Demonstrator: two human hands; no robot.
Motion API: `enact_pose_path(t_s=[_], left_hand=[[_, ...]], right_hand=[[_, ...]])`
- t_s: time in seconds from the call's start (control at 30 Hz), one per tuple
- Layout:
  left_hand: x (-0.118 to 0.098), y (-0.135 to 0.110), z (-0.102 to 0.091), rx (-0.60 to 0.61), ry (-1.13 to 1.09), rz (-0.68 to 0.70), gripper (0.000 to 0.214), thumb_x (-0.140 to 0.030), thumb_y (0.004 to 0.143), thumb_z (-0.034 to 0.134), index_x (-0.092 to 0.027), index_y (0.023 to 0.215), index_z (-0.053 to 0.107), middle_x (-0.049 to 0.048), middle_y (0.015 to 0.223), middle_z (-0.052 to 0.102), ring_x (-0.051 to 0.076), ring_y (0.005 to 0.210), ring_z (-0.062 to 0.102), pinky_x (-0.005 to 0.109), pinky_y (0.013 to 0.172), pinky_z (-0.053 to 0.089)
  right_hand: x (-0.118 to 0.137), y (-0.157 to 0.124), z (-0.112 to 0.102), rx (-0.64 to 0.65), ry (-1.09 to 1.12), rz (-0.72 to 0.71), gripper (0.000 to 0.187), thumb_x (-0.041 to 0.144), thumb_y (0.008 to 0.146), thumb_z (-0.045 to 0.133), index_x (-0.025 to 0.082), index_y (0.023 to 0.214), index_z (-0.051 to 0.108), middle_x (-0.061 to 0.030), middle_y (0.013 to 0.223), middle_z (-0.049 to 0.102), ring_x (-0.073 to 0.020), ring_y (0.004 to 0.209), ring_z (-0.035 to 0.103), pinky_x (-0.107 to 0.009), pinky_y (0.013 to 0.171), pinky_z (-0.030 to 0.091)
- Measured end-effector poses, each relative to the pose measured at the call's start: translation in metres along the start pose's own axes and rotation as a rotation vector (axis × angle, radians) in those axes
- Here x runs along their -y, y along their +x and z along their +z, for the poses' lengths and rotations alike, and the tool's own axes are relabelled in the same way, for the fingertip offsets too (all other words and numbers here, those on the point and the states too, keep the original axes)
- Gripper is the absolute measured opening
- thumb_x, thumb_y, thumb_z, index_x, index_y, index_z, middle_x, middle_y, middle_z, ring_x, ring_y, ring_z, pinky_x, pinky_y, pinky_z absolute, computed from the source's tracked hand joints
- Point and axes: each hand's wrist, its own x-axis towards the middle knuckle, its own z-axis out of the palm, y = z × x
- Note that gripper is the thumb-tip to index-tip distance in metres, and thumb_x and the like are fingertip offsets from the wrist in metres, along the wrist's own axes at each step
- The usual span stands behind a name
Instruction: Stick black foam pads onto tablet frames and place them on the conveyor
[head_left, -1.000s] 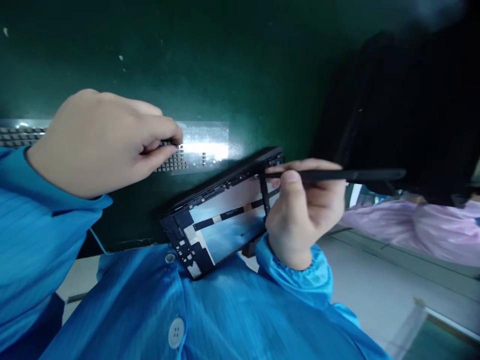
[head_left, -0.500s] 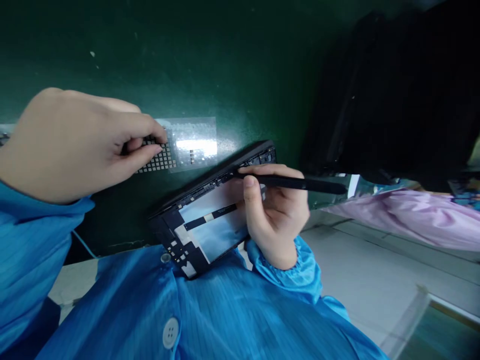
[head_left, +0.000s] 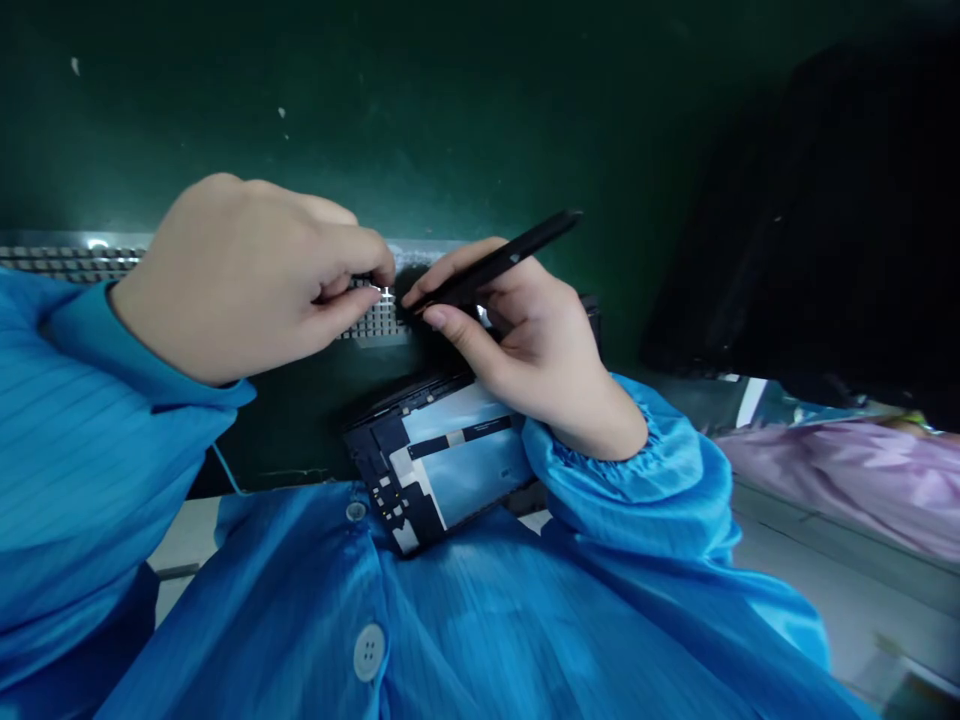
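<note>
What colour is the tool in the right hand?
Black; the head view shows the tool in the right hand, tip beside the strip pinched by the left hand.

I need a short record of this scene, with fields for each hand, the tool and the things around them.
Left hand: pinches the film sheet of small dark squares
Right hand: holds the black tool, tip at the sheet, beside the left hand's pinch
Device frame: opened, tilted, below the right hand, lower corner by the blue coat
Surface: green mat
</note>
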Motion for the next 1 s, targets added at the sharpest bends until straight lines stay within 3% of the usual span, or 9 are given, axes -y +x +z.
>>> enact_pose_path(t_s=[0.13,0.2,0.27,0.33,0.4,0.47,0.67,0.87,1.0], left_hand=[[0.0,0.0,0.0,0.002,0.019,0.015,0.047,-0.045,0.107,0.039,-0.03,0.114,0.082,0.0048,0.087,0.073,0.022,0.072,0.057,0.036,0.067,0.027],[-0.001,0.0,0.0,-0.022,0.016,0.027,0.048,-0.044,0.108,0.037,-0.029,0.115,0.082,0.0053,0.086,0.073,0.023,0.073,0.058,0.036,0.067,0.026],[-0.001,-0.001,0.001,-0.055,0.0,0.048,0.052,-0.044,0.109,0.034,-0.029,0.117,0.082,0.0058,0.085,0.072,0.023,0.073,0.06,0.035,0.066,0.027],[0.0,-0.001,0.002,-0.081,-0.019,0.065,0.055,-0.046,0.109,0.031,-0.029,0.117,0.083,0.0059,0.084,0.072,0.024,0.072,0.06,0.036,0.065,0.03],[0.002,-0.002,0.005,-0.101,-0.035,0.066,0.058,-0.05,0.109,0.029,-0.032,0.115,0.083,0.0058,0.084,0.072,0.024,0.071,0.06,0.039,0.064,0.032],[0.005,-0.004,0.008,-0.121,-0.054,0.045,0.059,-0.055,0.109,0.029,-0.034,0.114,0.084,0.0057,0.084,0.072,0.025,0.072,0.059,0.042,0.065,0.033],[0.01,-0.006,0.011,-0.118,-0.152,-0.005,0.059,-0.061,0.109,0.036,-0.031,0.123,0.085,0.0044,0.09,0.072,0.024,0.079,0.061,0.043,0.082,0.044],[0.012,-0.005,0.011,-0.1,-0.132,0.038,0.059,-0.062,0.113,0.033,-0.032,0.122,0.083,0.0025,0.092,0.074,0.022,0.076,0.06,0.041,0.071,0.032],[0.009,-0.006,0.008,-0.115,-0.099,0.043,0.058,-0.058,0.113,0.032,-0.032,0.122,0.083,0.0021,0.092,0.074,0.021,0.074,0.059,0.039,0.068,0.029]], right_hand=[[0.005,0.005,-0.004,0.042,-0.014,0.024,0.016,0.043,0.111,0.069,0.029,0.116,0.071,-0.004,0.116,0.083,-0.0235,0.109,0.082,-0.044,0.1,0.072],[0.007,0.003,-0.006,-0.013,0.062,0.034,0.017,0.045,0.109,0.073,0.029,0.114,0.071,-0.0017,0.112,0.083,-0.0219,0.105,0.083,-0.042,0.096,0.073],[0.008,-0.01,-0.008,-0.202,0.18,0.04,0.017,0.043,0.107,0.076,0.028,0.113,0.071,0.0006,0.104,0.082,-0.0189,0.094,0.082,-0.037,0.087,0.072],[0.008,-0.032,-0.006,-0.476,0.21,0.054,0.012,0.037,0.108,0.076,0.027,0.112,0.074,0.002,0.097,0.079,-0.0155,0.085,0.078,-0.032,0.078,0.069],[0.006,-0.057,-0.002,-0.711,0.101,0.066,0.007,0.033,0.107,0.076,0.027,0.111,0.075,0.0022,0.094,0.076,-0.0143,0.084,0.076,-0.03,0.078,0.067],[0.002,-0.077,0.005,-0.824,-0.046,0.067,0.009,0.03,0.106,0.077,0.028,0.115,0.074,0.0015,0.098,0.077,-0.0151,0.09,0.079,-0.032,0.083,0.068],[-0.006,-0.088,0.019,-0.852,-0.087,0.055,0.013,0.027,0.108,0.073,0.027,0.121,0.072,-0.0004,0.106,0.078,-0.0151,0.097,0.082,-0.033,0.087,0.069],[-0.007,-0.091,0.017,-0.787,-0.138,0.041,0.015,0.025,0.109,0.071,0.028,0.123,0.07,-0.0006,0.108,0.077,-0.0172,0.1,0.081,-0.037,0.091,0.068],[0.007,-0.089,0.009,-0.704,-0.231,0.063,0.019,0.021,0.108,0.07,0.029,0.126,0.07,-0.0015,0.112,0.077,-0.0194,0.106,0.079,-0.043,0.099,0.065]])
